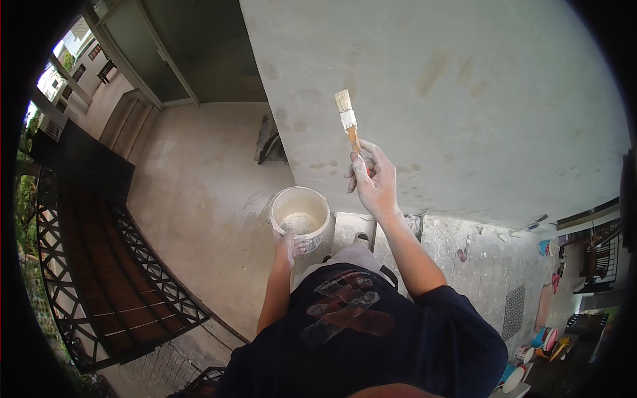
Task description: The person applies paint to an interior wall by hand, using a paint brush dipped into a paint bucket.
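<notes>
- Right hand [375,179]: located at centre, slightly right. Its grip is closed around the handle of the paintbrush [347,118], with the thumb along the handle.
- Paintbrush: located at upper centre. Bristles point to the top of the frame, tilted slightly left. White residue covers the ferrule. Contact between bristles and wall [478,132] cannot be determined.
- Left hand [290,244]: located below centre, slightly left. Its grip pinches the near edge of the bucket [300,200], fingers against the outer wall.
- Bucket: located just left of centre, mouth facing up. Pale material coats the interior; its depth cannot be determined.
- Both hands: whitish residue is visible on the skin.
- Wall: grey, with brownish patches; fills the upper right.
- Floor [186,186]: smooth and pale, left of centre.
- Steps [126,123]: located at upper left.
- Floor grate [513,312]: dark, located at lower right.
- Paint pails [545,338]: grouped at the lower right edge.
</notes>
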The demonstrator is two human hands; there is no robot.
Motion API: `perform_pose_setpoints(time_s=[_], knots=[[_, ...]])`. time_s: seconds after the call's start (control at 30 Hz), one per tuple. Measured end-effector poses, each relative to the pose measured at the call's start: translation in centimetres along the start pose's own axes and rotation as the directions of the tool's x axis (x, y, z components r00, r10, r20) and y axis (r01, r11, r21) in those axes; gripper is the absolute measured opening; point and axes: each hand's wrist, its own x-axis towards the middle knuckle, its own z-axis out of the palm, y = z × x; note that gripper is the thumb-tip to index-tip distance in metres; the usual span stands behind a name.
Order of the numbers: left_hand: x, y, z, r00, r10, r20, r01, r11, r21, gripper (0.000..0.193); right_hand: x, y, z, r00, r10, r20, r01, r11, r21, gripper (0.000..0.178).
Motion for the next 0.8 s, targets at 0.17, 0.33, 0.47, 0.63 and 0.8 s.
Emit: perform_pose_setpoints(time_s=[0.17,0.33,0.47,0.63,0.8], knots=[[0.0,0.5,0.4,0.998,0.031,-0.05,-0.03,1.0,0.008,0.049,1.5,-2.9,-2.6,0.94,-0.31,-0.144,0.255,0.916,-0.308,0.024],[-0.2,0.7,0.6,0.999,0.033,-0.04,-0.034,0.999,-0.021,0.051,2.1,-6.6,-3.8,0.949,-0.232,-0.211,0.262,0.957,0.126,0.024],[0.6,-0.1,-0.1,0.999,0.008,-0.043,-0.01,0.999,-0.037,0.052,3.4,-6.7,-4.3,0.962,-0.222,-0.159,0.262,0.914,0.31,0.021],[-0.8,1.0,0.7,0.999,0.003,-0.044,-0.004,1.0,-0.007,0.053,5.8,-5.1,-4.6,0.929,-0.361,-0.078,0.368,0.921,0.126,0.016],[-1.3,0.8,0.4,0.996,0.06,-0.064,-0.061,0.998,-0.009,0.049,8.0,-4.0,-4.9,0.796,-0.604,-0.036,0.585,0.783,-0.209,0.018]])
